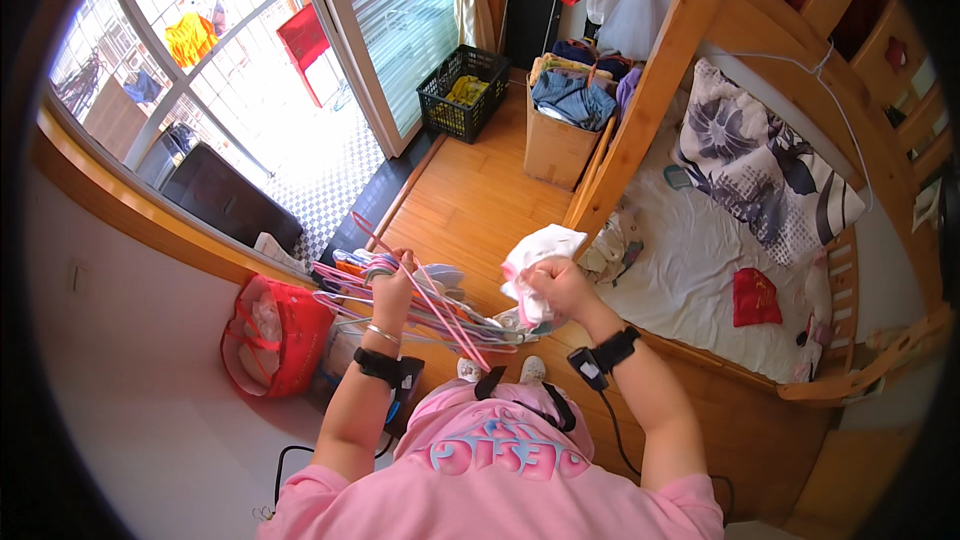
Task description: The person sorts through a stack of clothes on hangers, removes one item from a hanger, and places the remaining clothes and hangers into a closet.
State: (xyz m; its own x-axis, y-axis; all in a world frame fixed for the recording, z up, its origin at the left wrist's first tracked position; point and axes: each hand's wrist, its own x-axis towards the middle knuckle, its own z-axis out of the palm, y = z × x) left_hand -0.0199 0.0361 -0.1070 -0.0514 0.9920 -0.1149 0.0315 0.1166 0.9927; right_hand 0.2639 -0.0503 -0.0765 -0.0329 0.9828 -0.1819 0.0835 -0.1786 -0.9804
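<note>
My left hand grips a bundle of clothes hangers, mostly pink, lilac and grey. One pink hanger stands out on top, its hook pointing up and left. Some pale garments show among the hangers beyond my left hand, but their shapes are partly hidden. To the right, my right hand is closed on a bunched white cloth item with pink edging. Part of that cloth hangs below my fist, near the right ends of the hangers.
A red bag stands by the wall on the left. Ahead are a black plastic basket and a cardboard box heaped with folded clothes. A wooden bunk bed borders the right side. At upper left, a sliding door opens onto a balcony.
</note>
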